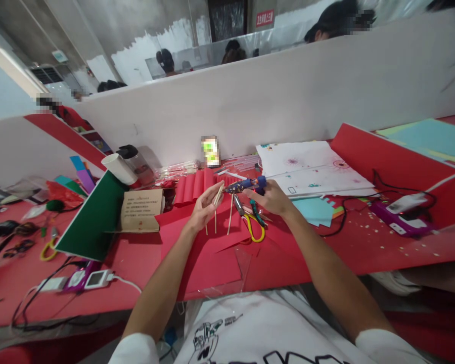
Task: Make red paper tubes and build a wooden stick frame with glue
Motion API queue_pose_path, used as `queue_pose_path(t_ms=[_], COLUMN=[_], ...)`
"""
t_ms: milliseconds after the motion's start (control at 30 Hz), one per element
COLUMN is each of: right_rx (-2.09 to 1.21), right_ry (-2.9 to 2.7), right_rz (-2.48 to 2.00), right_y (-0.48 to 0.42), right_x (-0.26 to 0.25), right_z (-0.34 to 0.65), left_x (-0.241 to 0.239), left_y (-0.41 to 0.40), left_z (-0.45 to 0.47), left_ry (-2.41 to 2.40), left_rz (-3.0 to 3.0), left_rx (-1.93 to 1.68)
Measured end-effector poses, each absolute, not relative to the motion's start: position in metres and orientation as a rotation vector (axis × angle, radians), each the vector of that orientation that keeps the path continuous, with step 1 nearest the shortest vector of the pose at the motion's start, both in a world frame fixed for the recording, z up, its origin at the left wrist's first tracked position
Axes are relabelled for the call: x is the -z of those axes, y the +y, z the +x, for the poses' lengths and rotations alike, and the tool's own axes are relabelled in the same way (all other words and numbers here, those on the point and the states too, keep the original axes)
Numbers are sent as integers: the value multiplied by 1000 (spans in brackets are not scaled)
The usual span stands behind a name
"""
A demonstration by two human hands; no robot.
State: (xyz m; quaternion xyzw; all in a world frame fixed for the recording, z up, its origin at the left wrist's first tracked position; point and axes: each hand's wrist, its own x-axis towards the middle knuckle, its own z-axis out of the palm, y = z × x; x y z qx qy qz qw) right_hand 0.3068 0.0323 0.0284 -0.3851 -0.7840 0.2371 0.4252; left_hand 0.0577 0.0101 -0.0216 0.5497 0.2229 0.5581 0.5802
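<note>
My left hand (pixel 208 206) is closed on thin wooden sticks (pixel 216 221), which hang down from its fingers over red paper sheets (pixel 212 270). My right hand (pixel 270 197) wraps round a blue glue gun (pixel 254 184). The gun points left, its nozzle close to the tops of the sticks; whether it touches them I cannot tell. Another thin stick (pixel 230 216) stands out to the right of the held ones. Below the gun lie yellow-handled scissors (pixel 255 231) and a teal-handled tool (pixel 256 210), partly hidden by my right hand.
Red paper rolls (pixel 191 188) and a lit phone (pixel 211 151) stand behind my hands. A cardboard box (pixel 142 211) and green board (pixel 98 220) are left. Rightward lie white printed sheets (pixel 314 167), blue paper (pixel 313 210) and a purple power strip (pixel 396 220) with black cables. A white partition (pixel 250 106) backs the table.
</note>
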Motion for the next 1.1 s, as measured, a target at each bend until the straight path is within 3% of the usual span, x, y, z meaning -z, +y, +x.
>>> queue_pose_path(t_ms=[1100], right_rx=[-678], right_ry=[-1971], right_rz=[-940], right_y=[29], right_x=[-29], right_z=[307], left_x=[21], left_y=[10], left_z=[58], left_ry=[532], left_rz=[1296], left_rx=[-1300])
